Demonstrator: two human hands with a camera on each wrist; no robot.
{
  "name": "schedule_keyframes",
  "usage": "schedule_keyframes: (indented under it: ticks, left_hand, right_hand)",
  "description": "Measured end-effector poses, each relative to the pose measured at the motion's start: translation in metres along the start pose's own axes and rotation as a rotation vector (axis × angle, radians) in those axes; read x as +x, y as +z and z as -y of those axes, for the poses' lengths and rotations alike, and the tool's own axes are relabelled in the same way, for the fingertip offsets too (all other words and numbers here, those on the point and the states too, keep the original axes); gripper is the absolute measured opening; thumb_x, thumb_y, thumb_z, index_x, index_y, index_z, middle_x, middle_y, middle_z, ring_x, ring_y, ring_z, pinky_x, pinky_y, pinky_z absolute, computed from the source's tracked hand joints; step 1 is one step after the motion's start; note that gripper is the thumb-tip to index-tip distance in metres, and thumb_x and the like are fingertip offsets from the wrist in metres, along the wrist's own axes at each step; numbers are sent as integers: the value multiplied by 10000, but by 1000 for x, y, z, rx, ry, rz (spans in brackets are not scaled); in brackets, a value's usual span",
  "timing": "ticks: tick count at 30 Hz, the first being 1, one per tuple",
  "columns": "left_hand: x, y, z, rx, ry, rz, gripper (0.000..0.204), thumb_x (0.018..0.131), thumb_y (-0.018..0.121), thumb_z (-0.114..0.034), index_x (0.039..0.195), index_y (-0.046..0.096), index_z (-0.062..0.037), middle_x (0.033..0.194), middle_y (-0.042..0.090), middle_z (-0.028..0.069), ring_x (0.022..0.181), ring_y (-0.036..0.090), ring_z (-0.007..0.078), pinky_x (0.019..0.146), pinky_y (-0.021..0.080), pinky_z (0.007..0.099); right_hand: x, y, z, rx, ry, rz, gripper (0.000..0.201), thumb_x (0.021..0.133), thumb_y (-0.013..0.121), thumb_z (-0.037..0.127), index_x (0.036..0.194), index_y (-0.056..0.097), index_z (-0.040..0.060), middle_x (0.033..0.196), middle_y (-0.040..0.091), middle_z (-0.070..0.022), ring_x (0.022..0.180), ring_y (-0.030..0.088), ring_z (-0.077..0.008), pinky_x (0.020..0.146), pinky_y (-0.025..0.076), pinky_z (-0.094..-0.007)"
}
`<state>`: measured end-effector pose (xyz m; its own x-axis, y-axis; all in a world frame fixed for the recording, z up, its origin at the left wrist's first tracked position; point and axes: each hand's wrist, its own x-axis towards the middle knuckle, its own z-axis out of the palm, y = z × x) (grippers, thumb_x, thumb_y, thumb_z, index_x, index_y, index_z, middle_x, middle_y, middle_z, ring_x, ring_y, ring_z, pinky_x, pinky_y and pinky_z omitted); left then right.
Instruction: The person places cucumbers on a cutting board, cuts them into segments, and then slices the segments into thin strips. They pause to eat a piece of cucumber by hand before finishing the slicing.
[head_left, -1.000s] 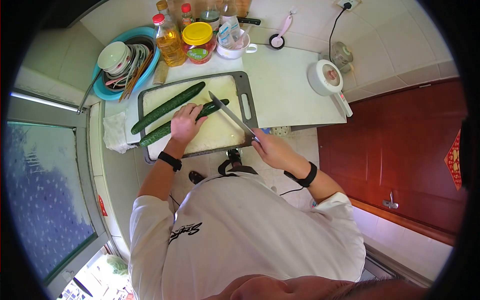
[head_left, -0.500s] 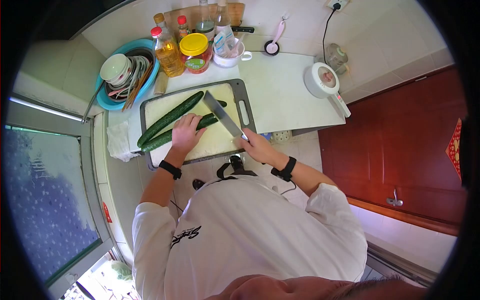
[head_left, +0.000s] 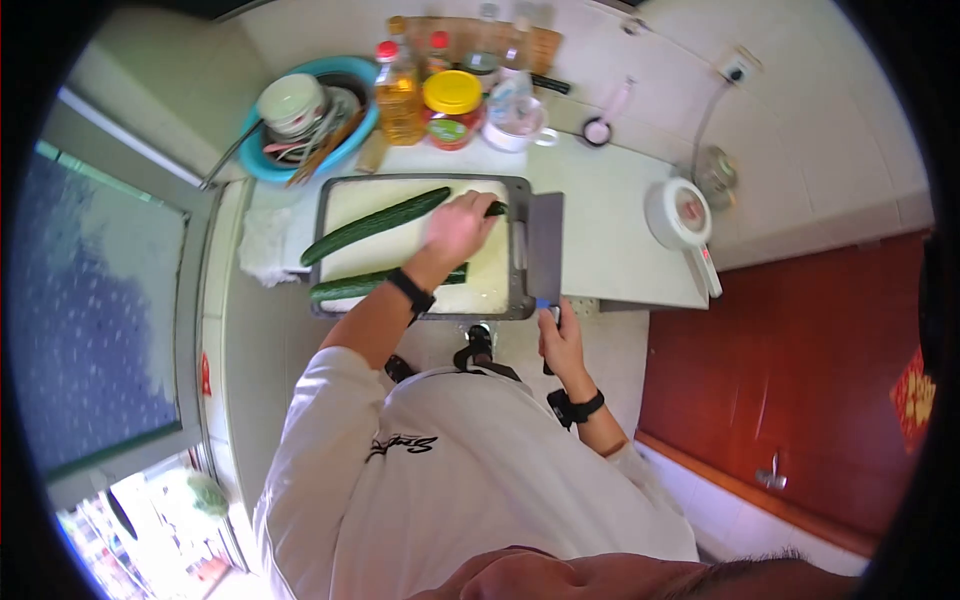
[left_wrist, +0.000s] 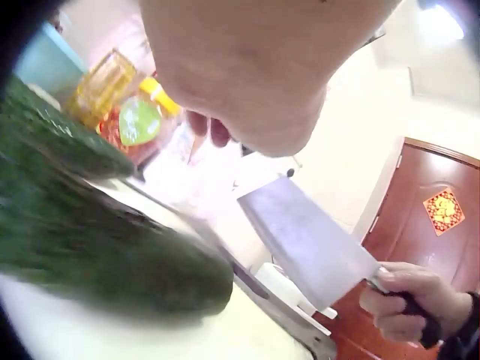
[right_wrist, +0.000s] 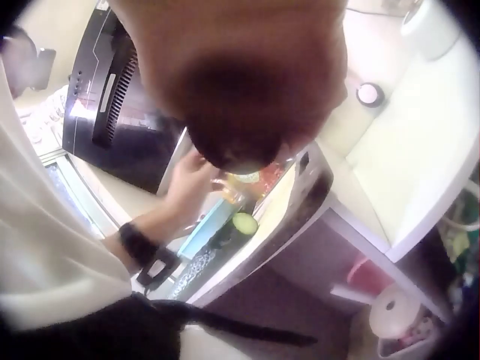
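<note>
My left hand (head_left: 458, 230) is over the far right part of the cutting board (head_left: 480, 295), gripping a short dark green cucumber end (head_left: 496, 208) that shows beyond its fingers. Beneath the left forearm, the cut cucumber (head_left: 345, 286) lies along the board's near side; its pale cut face (right_wrist: 245, 223) shows in the right wrist view. A whole cucumber (head_left: 375, 226) lies farther back on the board. At the board's right edge, my right hand (head_left: 563, 345) grips a cleaver (left_wrist: 307, 244) by its dark handle, the wide blade pointing away from me.
Behind the board stand an oil bottle (head_left: 399, 105), a yellow-lidded jar (head_left: 452, 110) and a white cup (head_left: 508, 135). A blue basin (head_left: 255, 155) of dishes is at the back left. A white pot with a handle (head_left: 678, 215) stands at the counter's right end.
The left hand has left the near cucumber and moved right and away from me with its end piece. The cleaver has moved from over the cucumber to the board's right edge.
</note>
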<state>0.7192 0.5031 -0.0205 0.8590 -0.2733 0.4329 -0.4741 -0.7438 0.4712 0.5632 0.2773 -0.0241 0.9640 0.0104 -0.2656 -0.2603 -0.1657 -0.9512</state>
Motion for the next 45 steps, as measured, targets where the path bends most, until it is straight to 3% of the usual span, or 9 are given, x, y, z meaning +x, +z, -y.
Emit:
schedule_keyframes:
  ticks: [4, 8, 12, 16, 28, 30, 34, 39, 45]
  left_hand:
    - [-98, -83, 5, 18, 128, -221, 400, 743, 765, -89, 1114, 619, -81, 1050, 649, 109, 969, 642, 313, 843, 518, 427]
    - [-145, -134, 48, 94, -9, -386, 347, 727, 780, -79, 1050, 653, -66, 1026, 651, 112, 978, 632, 310, 847, 507, 423]
    - [-142, -168, 156, 63, -758, -580, 273, 838, 720, -182, 1068, 677, -43, 971, 676, 128, 946, 631, 306, 829, 512, 392]
    - [-154, -168, 216, 303, -760, -413, 287, 861, 702, -240, 1100, 685, -83, 976, 685, 113, 940, 645, 296, 816, 517, 389]
    - [-151, -167, 198, 183, -636, -195, 324, 823, 718, -150, 1136, 654, -96, 1012, 676, 113, 963, 636, 305, 812, 518, 411]
    - [-137, -179, 166, 311, -232, -578, 328, 788, 725, -83, 1105, 650, -50, 1012, 669, 137, 964, 624, 339, 817, 514, 423]
    - [-139, -156, 79, 20, 61, -73, 493, 739, 808, -234, 1176, 648, -72, 1152, 661, 150, 1024, 635, 350, 896, 525, 426]
    - [-125, -79, 44, 124, 178, 64, 488, 765, 763, -226, 1224, 639, -116, 1193, 622, 113, 1076, 601, 318, 963, 484, 429]
    - [-118, -59, 33, 80, 132, -40, 372, 767, 736, -137, 1134, 675, -131, 1141, 598, 82, 1046, 585, 300, 898, 477, 438]
  right_hand:
    - [-7, 1, -9, 36, -11, 11, 314, 1015, 521, 199, 1286, 509, 42, 654, 458, 40, 425, 424, -47, 377, 365, -221]
    - [-3, 9, 3, 15, -68, -6, 267, 1003, 551, 197, 1221, 522, 46, 615, 445, 45, 437, 425, -50, 391, 368, -228]
    - [5, 15, 16, 34, -146, 14, 188, 1008, 537, 179, 1143, 541, 48, 623, 449, 42, 434, 427, -48, 386, 365, -223]
    - [10, 29, 28, 20, -182, -6, 151, 1007, 534, 162, 1095, 544, 40, 620, 450, 37, 432, 431, -51, 384, 363, -219]
    - [-1, 34, 25, -29, -126, -21, 254, 1000, 552, 171, 1219, 543, 42, 624, 433, 50, 449, 424, -44, 395, 360, -223]
    - [-2, 33, 25, -27, -117, -35, 281, 999, 555, 176, 1245, 538, 40, 627, 440, 49, 453, 426, -44, 399, 364, -224]
    - [4, 25, 17, -103, -146, -6, 346, 995, 566, 188, 1304, 530, 36, 644, 454, 52, 460, 425, -29, 405, 365, -214]
    - [10, 10, 39, -506, -283, 141, 376, 970, 567, 206, 1310, 530, 48, 780, 620, -167, 665, 620, -315, 615, 488, -390]
    - [30, -10, 66, -798, -468, 325, 384, 963, 558, 264, 1310, 537, 101, 963, 681, -170, 777, 649, -376, 639, 510, -431]
